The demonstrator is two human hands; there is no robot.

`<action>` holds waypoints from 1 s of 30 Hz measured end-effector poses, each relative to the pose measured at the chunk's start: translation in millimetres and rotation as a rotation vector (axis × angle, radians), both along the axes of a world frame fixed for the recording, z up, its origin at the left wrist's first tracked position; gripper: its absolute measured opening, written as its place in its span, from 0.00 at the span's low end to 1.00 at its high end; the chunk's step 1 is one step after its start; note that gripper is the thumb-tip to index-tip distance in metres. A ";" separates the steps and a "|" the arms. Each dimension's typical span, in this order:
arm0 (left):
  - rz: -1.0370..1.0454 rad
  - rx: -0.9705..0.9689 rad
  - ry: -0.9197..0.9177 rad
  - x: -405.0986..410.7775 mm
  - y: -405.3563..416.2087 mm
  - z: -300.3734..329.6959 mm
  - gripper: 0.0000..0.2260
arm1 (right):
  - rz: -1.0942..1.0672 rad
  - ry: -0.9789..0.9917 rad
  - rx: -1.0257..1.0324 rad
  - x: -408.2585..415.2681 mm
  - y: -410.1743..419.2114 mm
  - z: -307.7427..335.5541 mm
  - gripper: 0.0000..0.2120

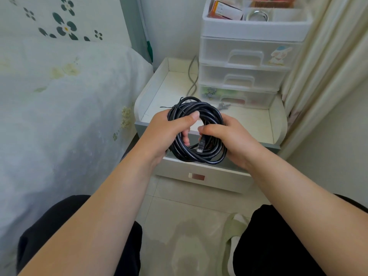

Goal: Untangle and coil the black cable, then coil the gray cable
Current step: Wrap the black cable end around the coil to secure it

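Both hands hold the black cable (199, 134), wound into a round coil, above the front edge of the white nightstand (256, 124). The left hand (167, 132) clamps the coil's left side, thumb on top. The right hand (229, 138) grips the right side, thumb and forefinger pinching strands beside the plug (200, 147). Beyond the grip, the gray cable (192, 76) lies beside the drawer organizer (245, 66).

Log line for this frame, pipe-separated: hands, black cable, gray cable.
left hand: gripping coil | right hand: gripping coil | black cable: coiled, held over nightstand | gray cable: loose on nightstand, uncoiled
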State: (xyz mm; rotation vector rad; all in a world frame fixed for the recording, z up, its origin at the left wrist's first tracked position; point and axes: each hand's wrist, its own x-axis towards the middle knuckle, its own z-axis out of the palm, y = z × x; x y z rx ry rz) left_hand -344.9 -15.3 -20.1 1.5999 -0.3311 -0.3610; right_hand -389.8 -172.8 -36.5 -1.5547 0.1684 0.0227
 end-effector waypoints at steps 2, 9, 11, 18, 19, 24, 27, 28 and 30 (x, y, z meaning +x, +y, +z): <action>0.014 -0.012 0.048 5.1 -5.8 5.5 0.09 | -0.101 -0.001 0.006 4.4 -1.7 0.9 0.09; 0.000 -0.134 0.344 14.7 -22.8 -0.5 0.37 | -0.461 -0.012 0.383 32.4 -6.8 1.8 0.03; 0.086 -0.246 0.379 11.9 -41.7 -8.8 0.35 | -0.443 0.011 0.364 40.3 -2.3 1.1 0.09; 0.458 -0.332 0.365 50.8 -58.9 -15.7 0.19 | -0.278 0.042 0.084 67.6 -2.3 8.0 0.29; 0.473 -0.336 0.370 55.4 -58.3 -14.1 0.17 | -0.321 0.022 0.076 73.4 -9.0 11.9 0.32; 0.471 -0.388 0.459 69.6 -58.5 -12.5 0.18 | -0.591 0.060 0.408 113.8 -61.2 28.0 0.32; 0.426 -0.406 0.487 72.3 -61.0 -13.4 0.19 | -0.672 0.107 0.518 137.8 -78.5 39.4 0.37; 0.405 -0.410 0.488 73.3 -61.3 -13.2 0.19 | -0.702 0.104 0.560 143.8 -81.5 43.8 0.37; 0.374 -0.421 0.490 75.6 -60.1 -11.3 0.20 | -0.768 0.114 0.619 153.8 -85.8 48.5 0.36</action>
